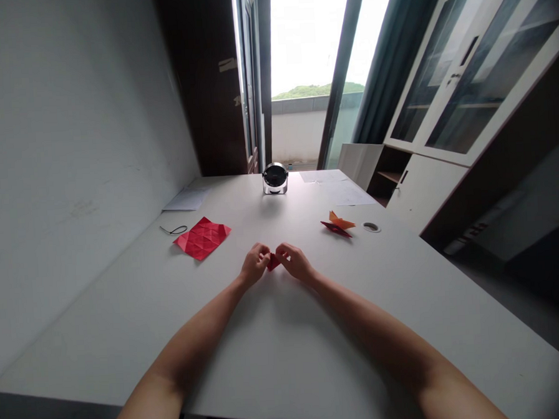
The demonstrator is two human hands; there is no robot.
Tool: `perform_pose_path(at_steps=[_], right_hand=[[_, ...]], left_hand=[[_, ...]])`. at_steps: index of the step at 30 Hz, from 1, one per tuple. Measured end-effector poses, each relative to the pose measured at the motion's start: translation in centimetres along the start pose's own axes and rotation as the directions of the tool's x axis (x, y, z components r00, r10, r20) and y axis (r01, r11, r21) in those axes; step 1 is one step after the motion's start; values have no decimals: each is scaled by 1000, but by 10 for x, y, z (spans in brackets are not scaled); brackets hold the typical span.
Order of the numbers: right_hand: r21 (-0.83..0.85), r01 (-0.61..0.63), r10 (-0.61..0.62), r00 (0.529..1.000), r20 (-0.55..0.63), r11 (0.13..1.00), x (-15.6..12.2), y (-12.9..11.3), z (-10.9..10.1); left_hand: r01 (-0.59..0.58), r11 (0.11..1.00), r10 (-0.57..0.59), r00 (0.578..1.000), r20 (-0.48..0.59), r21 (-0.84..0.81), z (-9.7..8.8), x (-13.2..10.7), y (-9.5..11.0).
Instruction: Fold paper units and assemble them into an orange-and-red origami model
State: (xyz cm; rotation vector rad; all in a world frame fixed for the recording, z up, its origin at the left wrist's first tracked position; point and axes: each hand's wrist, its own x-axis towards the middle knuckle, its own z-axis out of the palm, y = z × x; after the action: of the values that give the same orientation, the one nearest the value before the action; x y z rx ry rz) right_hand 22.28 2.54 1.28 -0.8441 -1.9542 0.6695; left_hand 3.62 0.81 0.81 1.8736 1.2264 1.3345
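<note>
A small folded red paper piece (273,262) sits between both my hands above the middle of the white table (287,346). My left hand (255,262) pinches its left side with curled fingers. My right hand (295,260) pinches its right side in the same way. Most of the paper is hidden by my fingers.
A creased red paper sheet (202,238) lies to the left, with a black loop cord (174,230) beside it. Folded orange and red paper pieces (339,224) lie to the right near a cable hole (371,227). A small round device (275,178) and white sheets (188,200) sit farther back.
</note>
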Motion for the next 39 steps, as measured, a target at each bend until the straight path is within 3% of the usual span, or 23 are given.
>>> perform_pose_path(at_steps=[11, 16, 20, 23, 29, 33, 39], right_hand=[[82, -87, 91, 994, -57, 993, 2, 10, 4], [108, -142, 153, 983, -101, 984, 3, 9, 0], [111, -141, 155, 980, -126, 984, 3, 11, 0], [63, -139, 145, 984, -99, 988, 2, 13, 1], [40, -94, 94, 996, -6, 995, -1, 10, 4], [11, -53, 53, 997, 61, 999, -1, 8, 4], [8, -42, 41, 997, 67, 999, -2, 10, 4]], left_hand=[[154, 949, -168, 985, -29, -277, 5, 3, -13], [223, 835, -277, 960, -33, -503, 6, 5, -22], [261, 769, -358, 932, -56, -583, 4, 8, -28], [249, 796, -344, 936, -75, -551, 4, 8, -28], [167, 926, -207, 975, -84, -339, 5, 3, -21], [167, 942, -204, 974, -100, -292, 5, 3, -19], [165, 940, -202, 974, -98, -298, 5, 3, -19]])
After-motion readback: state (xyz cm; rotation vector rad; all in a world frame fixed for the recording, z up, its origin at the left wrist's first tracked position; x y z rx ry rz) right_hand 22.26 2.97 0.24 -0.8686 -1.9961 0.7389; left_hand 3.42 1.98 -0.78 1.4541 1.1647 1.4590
